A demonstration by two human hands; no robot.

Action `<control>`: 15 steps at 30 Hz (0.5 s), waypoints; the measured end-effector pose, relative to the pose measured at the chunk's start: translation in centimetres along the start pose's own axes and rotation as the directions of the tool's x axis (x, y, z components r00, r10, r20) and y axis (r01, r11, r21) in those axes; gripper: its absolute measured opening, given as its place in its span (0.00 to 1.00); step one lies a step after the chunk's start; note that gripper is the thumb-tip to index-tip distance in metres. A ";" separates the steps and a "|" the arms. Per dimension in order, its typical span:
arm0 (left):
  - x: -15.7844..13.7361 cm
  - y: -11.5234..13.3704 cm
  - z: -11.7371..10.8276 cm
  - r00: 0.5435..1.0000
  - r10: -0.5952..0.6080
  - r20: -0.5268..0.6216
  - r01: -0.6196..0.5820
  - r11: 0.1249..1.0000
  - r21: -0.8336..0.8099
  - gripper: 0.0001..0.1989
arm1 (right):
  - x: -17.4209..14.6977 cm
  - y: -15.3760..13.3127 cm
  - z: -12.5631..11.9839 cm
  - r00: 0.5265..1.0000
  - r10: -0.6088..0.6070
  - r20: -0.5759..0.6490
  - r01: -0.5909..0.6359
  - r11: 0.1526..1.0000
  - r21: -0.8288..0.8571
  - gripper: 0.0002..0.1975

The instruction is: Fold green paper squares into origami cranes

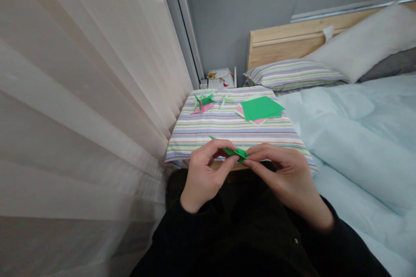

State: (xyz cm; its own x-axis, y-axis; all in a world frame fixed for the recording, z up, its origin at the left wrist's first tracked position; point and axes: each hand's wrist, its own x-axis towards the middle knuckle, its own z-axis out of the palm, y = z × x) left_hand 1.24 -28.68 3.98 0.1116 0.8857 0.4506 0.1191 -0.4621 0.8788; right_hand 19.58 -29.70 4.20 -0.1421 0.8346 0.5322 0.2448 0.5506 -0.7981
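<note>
- Fingers [224,145] of the left hand [203,173] and right hand [282,177] are pinching closed on a narrow folded green paper strip [234,152].
- Strip is hovering over the striped cloth-covered table's [227,132] near edge.

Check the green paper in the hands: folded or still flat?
Folded: the green paper is a narrow pointed strip pinched between left hand and right hand.
</note>
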 end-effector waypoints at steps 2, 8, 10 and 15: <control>0.1 0.0 -0.4 1.000 -0.010 -0.001 0.010 0.998 0.054 0.03 | -0.1 0.1 -0.1 0.998 0.062 0.010 -0.063 0.997 0.033 0.06; 0.2 0.3 -0.3 0.997 -0.065 -0.042 0.066 0.997 0.028 0.05 | -0.5 0.4 -0.1 0.970 0.240 -0.046 -0.231 0.962 0.146 0.07; 0.1 0.5 0.3 0.987 -0.130 -0.098 0.122 0.989 -0.082 0.13 | -0.5 0.4 0.2 0.969 0.237 -0.065 -0.224 0.960 0.167 0.07; -0.5 -0.1 3.1 0.906 -0.345 -0.244 0.207 0.866 -0.456 0.27 | -0.4 0.4 1.8 0.948 0.311 -0.069 -0.280 0.917 0.285 0.09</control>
State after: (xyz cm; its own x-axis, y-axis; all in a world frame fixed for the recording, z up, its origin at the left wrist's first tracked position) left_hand 4.27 -29.18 3.17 -0.1808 0.9730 0.1434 -0.3235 -0.1965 0.9256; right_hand 18.02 -29.76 3.21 0.0075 0.9612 0.2759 -0.0090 0.2759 -0.9611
